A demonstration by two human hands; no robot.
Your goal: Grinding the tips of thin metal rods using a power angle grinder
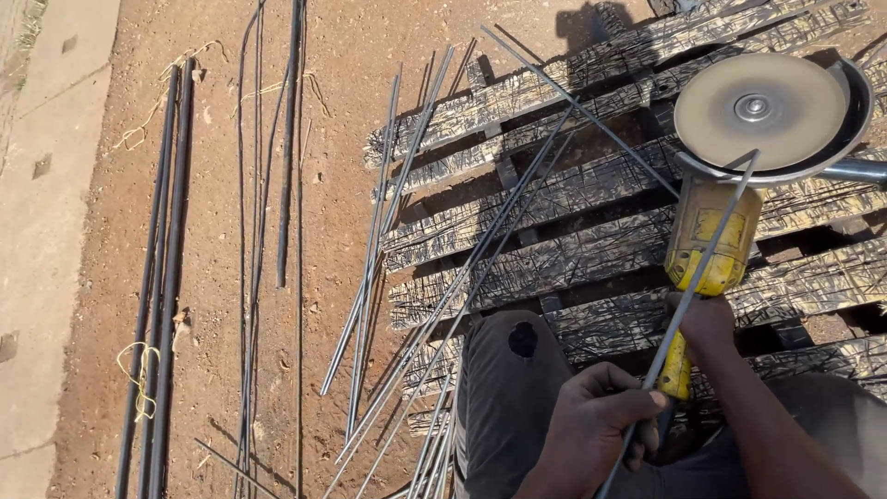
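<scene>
- Left hand (591, 420) closed around thin steel rod (688, 300), tip slanted up to cutting disc (750, 109), apparently to line up a cut.
- Right hand (704, 323) wrapped on yellow angle grinder (710, 242), body lying on scarred wooden pallet (554, 199), seemingly for support.
- Count: one grinder, one held rod; loose rods across pallet and dirt too overlapped to count.
- Thick dark bars (162, 277) at left, about three.

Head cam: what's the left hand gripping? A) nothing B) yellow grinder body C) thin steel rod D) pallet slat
C: the left hand is closed around a thin steel rod that runs up toward the cutting disc, while the right hand holds the yellow angle grinder.
</scene>
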